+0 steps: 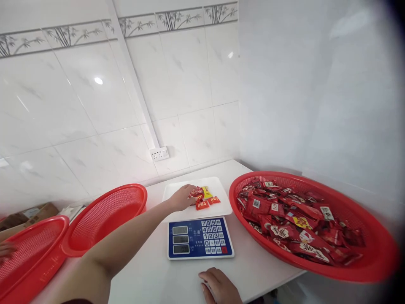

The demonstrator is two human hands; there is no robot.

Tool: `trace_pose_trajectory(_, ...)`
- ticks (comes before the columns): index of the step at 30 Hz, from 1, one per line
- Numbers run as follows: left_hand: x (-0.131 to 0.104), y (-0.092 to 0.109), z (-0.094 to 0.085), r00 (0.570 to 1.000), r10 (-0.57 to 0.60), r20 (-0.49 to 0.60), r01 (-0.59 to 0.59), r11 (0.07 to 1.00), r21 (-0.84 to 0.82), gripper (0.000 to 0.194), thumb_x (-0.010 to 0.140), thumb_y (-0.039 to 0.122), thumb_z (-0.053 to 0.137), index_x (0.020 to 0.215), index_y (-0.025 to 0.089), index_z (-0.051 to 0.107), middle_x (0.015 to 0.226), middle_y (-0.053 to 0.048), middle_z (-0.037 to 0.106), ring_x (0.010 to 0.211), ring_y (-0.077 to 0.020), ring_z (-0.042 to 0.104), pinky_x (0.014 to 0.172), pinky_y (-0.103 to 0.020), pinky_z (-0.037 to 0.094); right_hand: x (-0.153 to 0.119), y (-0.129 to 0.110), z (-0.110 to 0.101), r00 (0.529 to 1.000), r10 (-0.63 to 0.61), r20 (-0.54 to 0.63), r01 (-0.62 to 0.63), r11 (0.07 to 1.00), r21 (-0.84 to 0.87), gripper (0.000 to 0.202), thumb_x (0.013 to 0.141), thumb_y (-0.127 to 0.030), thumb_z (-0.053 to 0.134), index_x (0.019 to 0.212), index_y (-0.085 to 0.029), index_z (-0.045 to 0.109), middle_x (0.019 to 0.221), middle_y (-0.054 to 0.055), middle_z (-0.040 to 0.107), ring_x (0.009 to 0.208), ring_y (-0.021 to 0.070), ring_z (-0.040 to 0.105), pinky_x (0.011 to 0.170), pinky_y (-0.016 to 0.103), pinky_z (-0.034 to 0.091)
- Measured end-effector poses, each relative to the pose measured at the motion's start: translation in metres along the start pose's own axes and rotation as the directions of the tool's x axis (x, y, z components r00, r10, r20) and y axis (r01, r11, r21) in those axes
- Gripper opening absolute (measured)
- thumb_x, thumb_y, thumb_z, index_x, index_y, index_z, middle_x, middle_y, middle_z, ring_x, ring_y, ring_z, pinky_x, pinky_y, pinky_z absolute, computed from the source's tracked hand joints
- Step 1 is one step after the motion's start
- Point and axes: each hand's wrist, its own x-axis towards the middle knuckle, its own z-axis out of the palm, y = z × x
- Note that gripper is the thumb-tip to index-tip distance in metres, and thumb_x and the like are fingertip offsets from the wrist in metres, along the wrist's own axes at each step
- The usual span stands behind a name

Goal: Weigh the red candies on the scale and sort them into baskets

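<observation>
My left hand (182,197) reaches over the white tray (172,190) of a scale, its fingers and thumb closed around small red packets (196,193). A yellow packet (206,192) and more red packets (214,200) lie on the tray beside them. In front of the tray is the scale's blue panel (199,237), with number keys and three small displays. Nearer to me, my right hand (220,288) is low over the white table (142,270), loosely bent, fingers slightly apart, with nothing in it.
A large red basket (357,270) full of red packets stands at the right. Two red baskets (101,211) (31,261) are at the left, with another person's hand (5,251) over the outer one. Behind the table, a tiled wall bears a socket (160,153).
</observation>
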Motion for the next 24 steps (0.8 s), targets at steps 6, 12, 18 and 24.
trace_pose_trajectory(6,0.037,-0.004,0.012,0.985,-0.116,0.132,0.107,0.992,0.069,0.038,0.085,0.034,0.052,0.119,0.017,0.047,0.119,-0.009,0.052,0.103,-0.0230,0.053,0.087,-0.045,0.044,-0.001,0.003,-0.001,0.998,0.033,0.044,-0.036,0.997,0.075,0.025,0.075,-0.011,0.048,0.094,-0.024,0.059,0.085,0.001,0.063,0.078,0.0143,0.060,0.067,0.020,0.047)
trace_pose_trajectory(12,0.052,-0.005,0.018,0.966,-0.195,0.170,0.182,0.979,0.091,0.036,0.086,0.031,0.052,0.118,0.017,0.048,0.116,-0.009,0.053,0.097,-0.0213,0.056,0.081,-0.042,0.048,0.001,0.003,-0.005,0.994,0.062,0.085,-0.074,0.987,0.142,0.025,0.075,-0.012,0.047,0.093,-0.023,0.061,0.084,0.002,0.064,0.076,0.0137,0.060,0.067,0.020,0.047)
trace_pose_trajectory(18,0.053,-0.007,0.011,0.979,-0.186,0.079,0.181,0.981,0.069,0.039,0.086,0.032,0.052,0.121,0.018,0.045,0.119,-0.009,0.051,0.098,-0.0217,0.055,0.081,-0.042,0.047,0.004,-0.002,-0.013,0.991,0.071,0.111,-0.090,0.980,0.175,0.021,0.076,-0.015,0.048,0.091,-0.022,0.062,0.082,0.002,0.063,0.073,0.0136,0.059,0.066,0.020,0.046)
trace_pose_trajectory(24,0.052,-0.006,0.007,0.983,-0.139,0.123,0.130,0.988,0.078,0.034,0.087,0.032,0.050,0.118,0.018,0.049,0.117,-0.008,0.053,0.100,-0.0216,0.055,0.083,-0.043,0.046,0.005,-0.007,-0.018,0.983,0.118,0.139,-0.143,0.972,0.188,0.024,0.076,-0.014,0.047,0.093,-0.020,0.062,0.086,0.004,0.064,0.077,0.0142,0.059,0.068,0.021,0.046)
